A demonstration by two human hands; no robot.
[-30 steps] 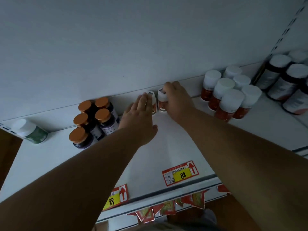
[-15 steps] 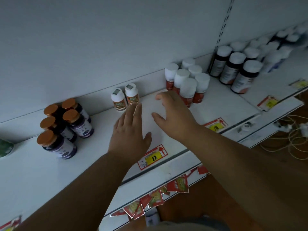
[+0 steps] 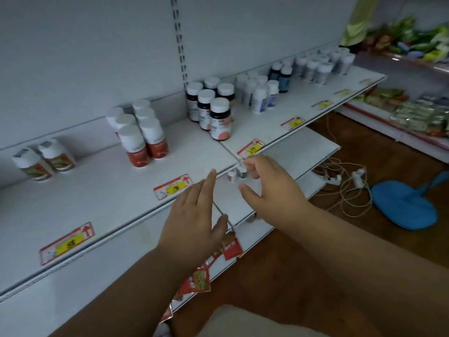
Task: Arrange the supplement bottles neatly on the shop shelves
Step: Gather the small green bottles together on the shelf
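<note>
Right hand (image 3: 272, 188) fingers (image 3: 250, 164) were loosely curved, thumb apart, holding nothing. Left hand (image 3: 194, 220) flat, fingers straight and together, also holding nothing. Both hovered in front of the white metal upper shelf (image 3: 102, 203), off every bottle.

Change: a second ago both hands were at the back of the shelf on the two small white-capped bottles with green-orange labels (image 3: 43, 159). Now those two stood upright side by side at far left against the back panel, and the hands had pulled clear toward the shelf edge. View had also swung right. I'd read that pair as placed and done.

Between the hands, down on the lower white shelf (image 3: 291, 152), two tiny white-capped bottles (image 3: 237, 175) sat near the right fingertips; blurred, so contact can't be judged. Likely the next pick.

Outward on the upper shelf: white-capped red-orange bottles (image 3: 141, 139) clustered, then dark bottles with white caps (image 3: 211, 105), then pale white bottles (image 3: 260, 93) and more groups further right. Yellow-and-red price tags (image 3: 173, 187) lay along the front edge. Blue cloth-like item (image 3: 403, 205) and white cables (image 3: 345, 186) lay on the brown floor.
</note>
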